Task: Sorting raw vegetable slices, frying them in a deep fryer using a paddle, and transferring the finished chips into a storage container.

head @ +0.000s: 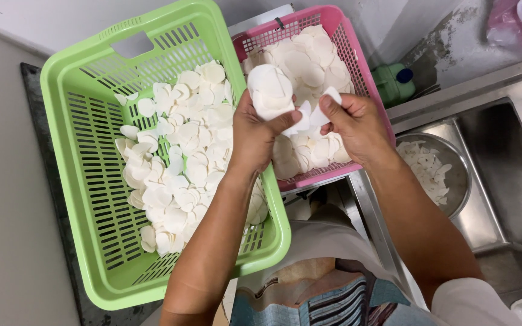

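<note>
The left hand [255, 136] grips a stack of white round slices [271, 92], thumb pressed across the lower edge, holding it up over the gap between two baskets. The right hand [354, 124] pinches a single white slice [324, 108] between thumb and fingers, just beside the stack and touching the loose slices at its bottom. Both hands sit close together, above the near end of the pink basket [357, 54], which lies to the right and is filled with more white slices. To the left stands a larger green basket [80, 151], with a heap of the same slices spread across its middle and right side. Far right, a metal bowl [460, 181] with a few slices rests in a steel sink [509, 157]. A green bottle [394, 81] stands behind the pink basket.
</note>
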